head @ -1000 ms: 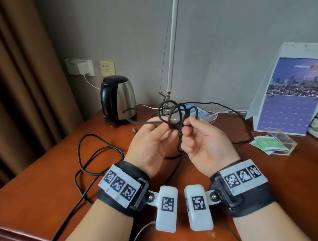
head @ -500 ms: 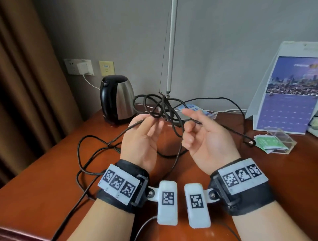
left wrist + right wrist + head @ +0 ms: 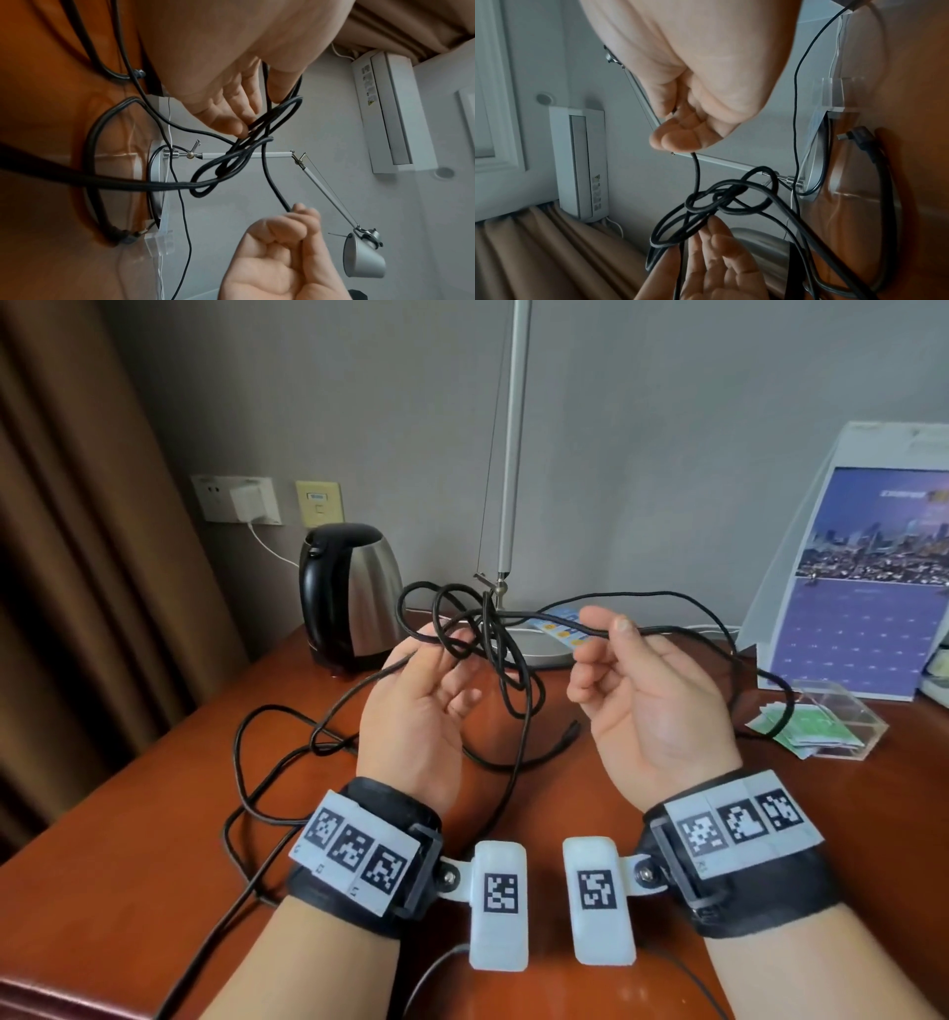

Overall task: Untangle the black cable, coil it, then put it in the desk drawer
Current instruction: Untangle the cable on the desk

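Observation:
The black cable [image 3: 485,629] forms a loose tangle of loops held in the air above the wooden desk [image 3: 154,814]. My left hand [image 3: 452,649] is palm up and pinches the loops between thumb and fingertips [image 3: 241,125]. To the right, my right hand [image 3: 611,629] pinches one strand that leads out of the tangle [image 3: 721,201], with its other fingers curled. The cable's slack lies in curves on the desk at the left [image 3: 257,762] and loops away to the right. One angled plug end [image 3: 852,136] lies on the desk. No drawer is in view.
A steel kettle [image 3: 349,598] stands at the back left. Behind the tangle rises a desk lamp pole [image 3: 511,454] on its round base [image 3: 544,649]. A calendar stand [image 3: 862,588] and a clear box [image 3: 827,726] of green packets are at the right. A curtain hangs on the left.
My hands have moved apart. The right hand has drawn one strand out to the right, and the tangle has risen and spread into looser loops.

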Demonstrator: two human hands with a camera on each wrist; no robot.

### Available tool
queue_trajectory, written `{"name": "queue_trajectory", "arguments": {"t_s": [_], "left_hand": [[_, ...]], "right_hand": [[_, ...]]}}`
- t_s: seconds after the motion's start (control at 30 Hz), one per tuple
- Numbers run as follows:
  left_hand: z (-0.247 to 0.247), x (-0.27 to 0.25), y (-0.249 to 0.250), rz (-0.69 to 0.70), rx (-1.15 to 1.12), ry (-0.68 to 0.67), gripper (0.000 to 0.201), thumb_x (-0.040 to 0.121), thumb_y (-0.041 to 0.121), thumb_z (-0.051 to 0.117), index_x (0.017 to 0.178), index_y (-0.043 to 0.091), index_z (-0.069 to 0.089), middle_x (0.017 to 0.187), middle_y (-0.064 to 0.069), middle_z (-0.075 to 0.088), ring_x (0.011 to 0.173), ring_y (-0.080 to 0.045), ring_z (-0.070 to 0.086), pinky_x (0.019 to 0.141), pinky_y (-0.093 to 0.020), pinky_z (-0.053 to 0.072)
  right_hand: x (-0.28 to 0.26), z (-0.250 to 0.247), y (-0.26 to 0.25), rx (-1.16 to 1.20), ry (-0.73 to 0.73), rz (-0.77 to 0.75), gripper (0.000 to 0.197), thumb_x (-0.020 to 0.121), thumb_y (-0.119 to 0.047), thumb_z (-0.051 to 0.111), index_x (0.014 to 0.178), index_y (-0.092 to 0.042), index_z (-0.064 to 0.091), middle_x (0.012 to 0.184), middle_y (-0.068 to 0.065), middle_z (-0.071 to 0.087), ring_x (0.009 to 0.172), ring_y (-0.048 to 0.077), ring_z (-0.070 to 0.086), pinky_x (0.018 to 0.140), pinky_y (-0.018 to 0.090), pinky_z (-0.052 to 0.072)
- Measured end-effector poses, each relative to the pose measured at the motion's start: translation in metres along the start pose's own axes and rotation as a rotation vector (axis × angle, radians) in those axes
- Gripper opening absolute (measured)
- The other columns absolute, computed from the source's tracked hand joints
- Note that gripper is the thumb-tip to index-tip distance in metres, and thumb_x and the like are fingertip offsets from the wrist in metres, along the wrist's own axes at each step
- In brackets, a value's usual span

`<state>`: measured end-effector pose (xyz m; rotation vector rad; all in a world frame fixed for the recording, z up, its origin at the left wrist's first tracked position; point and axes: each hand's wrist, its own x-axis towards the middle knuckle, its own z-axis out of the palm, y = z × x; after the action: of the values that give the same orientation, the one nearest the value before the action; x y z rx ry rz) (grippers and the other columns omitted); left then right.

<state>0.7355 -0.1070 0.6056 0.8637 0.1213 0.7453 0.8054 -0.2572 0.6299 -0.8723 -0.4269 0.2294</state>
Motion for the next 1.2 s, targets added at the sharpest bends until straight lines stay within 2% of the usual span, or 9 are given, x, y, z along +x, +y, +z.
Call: {"name": "queue_trajectory", "arguments": {"t_s": [0.23,0.3,0.43,0.57,0.67,0.83,0.9,1.07,1.2], "left_hand": [[0.003,-0.001,-0.003,0.01,0.028,-0.039,0.018,0.1,0.012,0.062,0.112,0.005,0.073,0.106,-0.011,0.074,0.088,-0.015,0.069,0.077,-0.026,0.054],[0.006,-0.006,-0.004,-0.019,0.044,-0.122,0.021,0.101,0.01,0.061,0.118,0.0,0.069,0.102,-0.008,0.075,0.083,-0.012,0.069,0.077,-0.026,0.054],[0.009,-0.015,-0.004,-0.069,0.109,-0.31,0.03,0.103,0.002,0.052,0.097,0.01,0.08,0.098,-0.005,0.079,0.092,-0.011,0.074,0.081,-0.025,0.057],[0.008,-0.01,0.0,0.003,0.098,-0.214,0.019,0.104,0.005,0.054,0.102,-0.001,0.072,0.089,-0.007,0.077,0.082,-0.015,0.074,0.074,-0.027,0.059],[0.001,0.0,0.002,0.077,-0.022,0.016,0.021,0.102,0.011,0.06,0.116,-0.004,0.064,0.087,-0.012,0.07,0.074,-0.018,0.069,0.065,-0.024,0.057],[0.01,-0.007,-0.001,-0.016,-0.018,-0.076,0.016,0.097,0.015,0.061,0.086,0.01,0.071,0.077,-0.001,0.07,0.069,-0.011,0.066,0.056,-0.017,0.051],[0.013,-0.011,-0.007,-0.059,0.023,-0.184,0.019,0.089,0.022,0.063,0.08,0.015,0.078,0.086,-0.006,0.075,0.075,-0.013,0.07,0.061,-0.02,0.055],[0.007,-0.011,-0.011,-0.135,0.059,-0.329,0.024,0.097,0.022,0.061,0.106,0.007,0.078,0.107,-0.014,0.073,0.097,-0.019,0.07,0.092,-0.029,0.057],[0.009,-0.017,-0.01,-0.098,0.122,-0.393,0.029,0.108,0.007,0.047,0.109,0.005,0.076,0.103,-0.007,0.076,0.097,-0.016,0.071,0.09,-0.028,0.055]], "right_hand": [[-0.002,0.003,0.002,-0.043,-0.008,0.02,0.025,0.097,-0.025,0.06,0.11,-0.007,0.073,0.104,0.008,0.075,0.097,0.025,0.071,0.086,0.033,0.058],[-0.004,0.004,0.004,-0.076,-0.044,0.059,0.024,0.101,-0.02,0.057,0.114,-0.005,0.071,0.107,0.015,0.075,0.099,0.027,0.073,0.083,0.031,0.06],[-0.005,0.004,0.01,-0.161,-0.07,0.092,0.022,0.099,-0.017,0.06,0.113,-0.004,0.07,0.108,0.019,0.075,0.09,0.026,0.074,0.074,0.028,0.06],[0.0,0.001,0.003,-0.105,0.002,0.098,0.026,0.083,-0.031,0.07,0.095,-0.008,0.074,0.078,0.004,0.062,0.062,0.014,0.054,0.052,0.023,0.043],[0.006,-0.004,-0.01,0.098,0.087,0.105,0.02,0.088,-0.034,0.066,0.087,-0.014,0.068,0.067,-0.003,0.046,0.054,0.011,0.041,0.047,0.022,0.035],[0.001,0.002,0.003,-0.051,0.027,0.118,0.025,0.099,-0.03,0.058,0.092,-0.009,0.07,0.067,0.0,0.056,0.055,0.011,0.055,0.049,0.022,0.049],[-0.001,0.006,0.011,-0.152,-0.006,0.139,0.023,0.102,-0.024,0.056,0.097,-0.007,0.071,0.068,0.002,0.059,0.055,0.011,0.057,0.048,0.021,0.049],[0.001,0.001,0.01,-0.198,-0.012,0.179,0.021,0.103,-0.018,0.056,0.1,-0.005,0.072,0.068,0.002,0.06,0.055,0.01,0.053,0.047,0.02,0.044],[-0.001,0.002,0.01,-0.214,-0.023,0.174,0.02,0.101,-0.019,0.059,0.095,-0.008,0.074,0.068,0.003,0.057,0.054,0.011,0.049,0.047,0.021,0.038]]}}
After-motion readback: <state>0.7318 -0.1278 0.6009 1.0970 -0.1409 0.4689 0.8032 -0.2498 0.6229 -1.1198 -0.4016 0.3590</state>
